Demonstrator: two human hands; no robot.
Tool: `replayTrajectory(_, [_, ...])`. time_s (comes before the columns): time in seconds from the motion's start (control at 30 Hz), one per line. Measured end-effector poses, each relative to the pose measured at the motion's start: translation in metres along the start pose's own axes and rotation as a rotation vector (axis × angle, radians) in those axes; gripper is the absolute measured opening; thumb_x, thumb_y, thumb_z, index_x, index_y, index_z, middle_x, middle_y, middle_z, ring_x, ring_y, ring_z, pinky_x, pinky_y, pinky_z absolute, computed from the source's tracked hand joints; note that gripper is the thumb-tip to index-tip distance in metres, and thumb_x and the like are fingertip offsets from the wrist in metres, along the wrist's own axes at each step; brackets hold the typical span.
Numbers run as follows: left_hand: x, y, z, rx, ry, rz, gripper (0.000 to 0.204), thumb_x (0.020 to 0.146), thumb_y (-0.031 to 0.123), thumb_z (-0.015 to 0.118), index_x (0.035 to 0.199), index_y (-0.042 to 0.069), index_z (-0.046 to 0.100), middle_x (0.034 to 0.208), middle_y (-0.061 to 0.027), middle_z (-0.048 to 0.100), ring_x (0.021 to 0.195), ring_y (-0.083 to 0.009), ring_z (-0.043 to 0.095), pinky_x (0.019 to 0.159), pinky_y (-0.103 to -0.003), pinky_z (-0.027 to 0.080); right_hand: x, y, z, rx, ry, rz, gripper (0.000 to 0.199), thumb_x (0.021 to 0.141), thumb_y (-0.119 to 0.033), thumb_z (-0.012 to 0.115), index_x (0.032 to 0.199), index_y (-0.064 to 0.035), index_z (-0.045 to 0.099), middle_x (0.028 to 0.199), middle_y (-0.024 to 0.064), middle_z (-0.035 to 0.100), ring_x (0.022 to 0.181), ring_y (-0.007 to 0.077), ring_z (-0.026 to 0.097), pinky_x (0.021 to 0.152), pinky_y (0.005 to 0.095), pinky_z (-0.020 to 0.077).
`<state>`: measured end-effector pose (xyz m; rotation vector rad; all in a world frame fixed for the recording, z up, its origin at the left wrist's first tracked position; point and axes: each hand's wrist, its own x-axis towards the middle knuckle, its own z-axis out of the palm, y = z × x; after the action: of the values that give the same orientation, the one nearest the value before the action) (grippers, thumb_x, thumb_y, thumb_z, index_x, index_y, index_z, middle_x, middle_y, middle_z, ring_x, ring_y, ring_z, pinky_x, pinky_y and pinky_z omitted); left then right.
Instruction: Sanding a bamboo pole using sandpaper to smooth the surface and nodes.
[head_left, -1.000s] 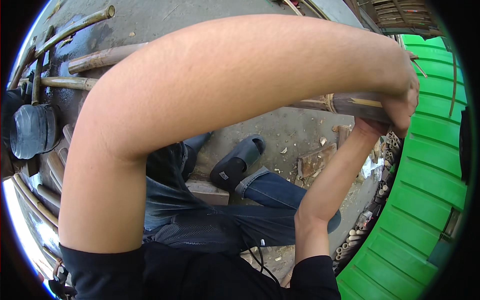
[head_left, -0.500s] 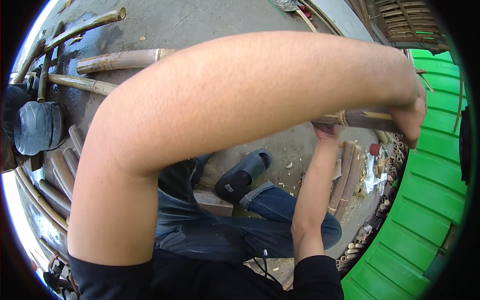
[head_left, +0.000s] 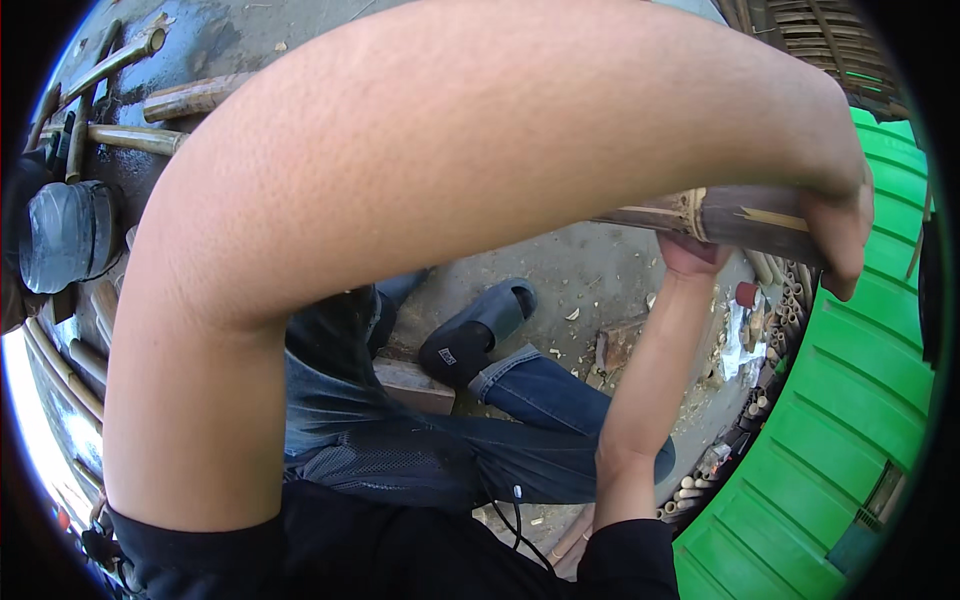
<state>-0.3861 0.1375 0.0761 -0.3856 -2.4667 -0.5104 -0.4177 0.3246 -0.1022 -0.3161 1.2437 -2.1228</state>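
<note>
A dark brown bamboo pole (head_left: 755,220) with a pale, ridged node is held up crosswise at the right. My left arm arches across the view, and my left hand (head_left: 845,235) is closed round the pole's right end. From beneath, my right hand (head_left: 695,255) grips the pole close to the node. My left forearm hides the pole's left stretch and its far end. Most of the right hand's fingers are behind the pole.
Bamboo poles (head_left: 135,138) lie on the concrete floor at the left, beside a clear plastic container (head_left: 70,235). Small bamboo pieces line a green ribbed panel (head_left: 820,400) at the right. My slippered foot (head_left: 480,330) rests near a wooden block (head_left: 415,385) and scattered chips.
Both hands and the bamboo pole have shifted right, and the pole looks larger. My left forearm covers more of the upper view. The bamboo lengths by my right forearm no longer show there.
</note>
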Motion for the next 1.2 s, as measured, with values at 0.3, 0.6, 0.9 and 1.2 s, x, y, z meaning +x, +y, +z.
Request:
replayTrajectory(0.3, [-0.006, 0.008, -0.012, 0.036, -0.008, -0.026, 0.051, 0.099, 0.042, 0.057, 0.132, 0.005, 0.069, 0.120, -0.0201, 0.068, 0.115, -0.0348, 0.067, 0.108, -0.050, 0.046, 0.005, 0.053, 0.035, -0.326, -0.223, 0.200, 0.069, 0.098, -0.060, 0.055, 0.123, 0.0040, 0.063, 0.120, 0.0192, 0.069, 0.112, 0.0271, 0.068, 0.106, 0.0437, 0.0530])
replayTrajectory(0.6, [-0.007, -0.005, -0.016, 0.019, -0.019, -0.063, 0.049, 0.099, 0.039, 0.057, 0.132, 0.006, 0.070, 0.122, -0.0193, 0.069, 0.116, -0.0337, 0.068, 0.107, -0.048, 0.047, 0.004, 0.114, 0.021, -0.429, -0.332, 0.121, 0.073, 0.099, -0.064, 0.050, 0.115, 0.0052, 0.068, 0.111, 0.0199, 0.072, 0.106, 0.0278, 0.069, 0.099, 0.0467, 0.0567])
replayTrajectory(0.9, [-0.020, -0.020, -0.021, 0.014, -0.033, -0.104, 0.046, 0.099, 0.037, 0.057, 0.132, 0.007, 0.071, 0.124, -0.0184, 0.070, 0.117, -0.0326, 0.068, 0.106, -0.047, 0.049, 0.019, 0.099, 0.034, -0.428, -0.597, 0.008, 0.070, 0.104, -0.060, 0.044, 0.122, 0.0047, 0.065, 0.112, 0.0223, 0.073, 0.112, 0.0323, 0.069, 0.106, 0.0446, 0.0513])
replayTrajectory(1.2, [-0.023, -0.022, -0.022, 0.010, -0.053, -0.168, 0.044, 0.099, 0.035, 0.057, 0.132, 0.009, 0.071, 0.125, -0.0176, 0.071, 0.118, -0.0315, 0.069, 0.104, -0.045, 0.051, -0.010, 0.008, 0.063, 0.057, -0.225, -0.088, 0.049, 0.106, -0.040, 0.050, 0.137, -0.0036, 0.061, 0.137, 0.0165, 0.065, 0.126, 0.0342, 0.062, 0.111, 0.0470, 0.0486])
